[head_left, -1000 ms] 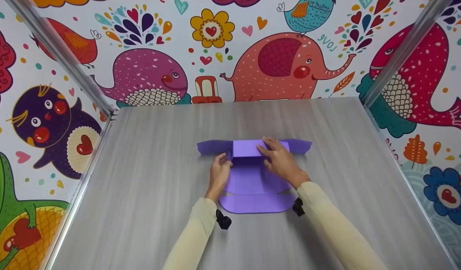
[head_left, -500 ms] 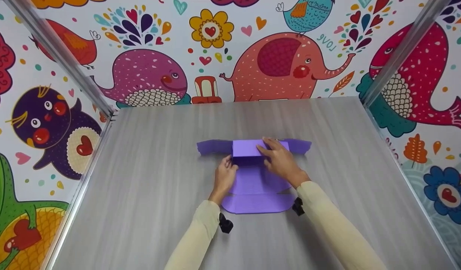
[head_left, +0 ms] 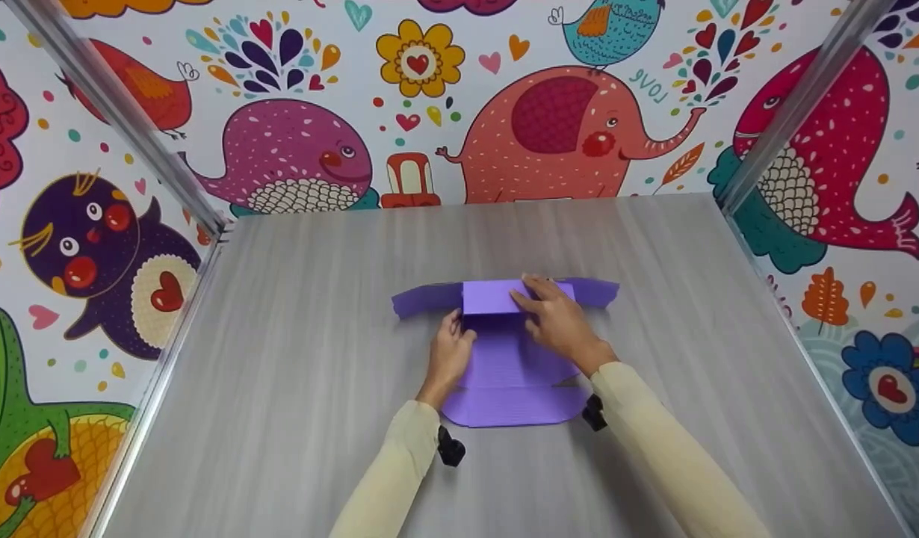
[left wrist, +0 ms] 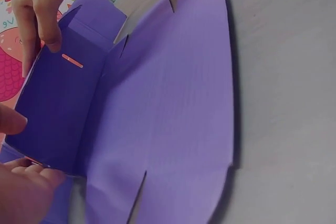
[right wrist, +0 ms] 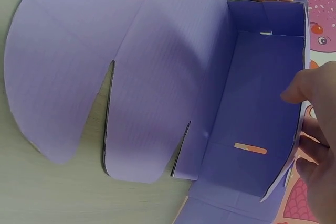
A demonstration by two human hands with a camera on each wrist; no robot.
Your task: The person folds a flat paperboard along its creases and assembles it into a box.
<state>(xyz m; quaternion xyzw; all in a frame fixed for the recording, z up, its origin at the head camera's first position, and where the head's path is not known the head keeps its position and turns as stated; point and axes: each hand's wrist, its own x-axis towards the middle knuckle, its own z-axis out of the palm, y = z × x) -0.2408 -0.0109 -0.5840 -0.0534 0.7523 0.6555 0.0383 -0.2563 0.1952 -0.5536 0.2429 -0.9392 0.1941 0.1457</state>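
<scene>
A purple cardboard box [head_left: 515,403], partly folded, lies on the table with its rounded lid flap toward me. Its far part stands up as a narrow trough, and side flaps [head_left: 428,299] stick out at both ends. My right hand [head_left: 564,325] grips the raised panel, thumb on the inner face and fingers behind, as the right wrist view shows. At the trough's left end, my left hand [head_left: 450,359] holds the folded-in end panel [right wrist: 268,17], fingers curled against its outside. Small slots [right wrist: 250,148] show in the trough wall. Some left fingertips are hidden behind the cardboard.
The grey wood-grain table [head_left: 302,359] extends around the box on all sides. Walls with printed cartoon animals [head_left: 557,142] and metal corner posts [head_left: 803,112] enclose it at the back and sides. A dark wrist device [head_left: 450,447] sits by the left cuff.
My left hand has moved slightly right, closer in against the trough's left end. The left side flap now tilts a little lower. My right hand keeps its place on the panel.
</scene>
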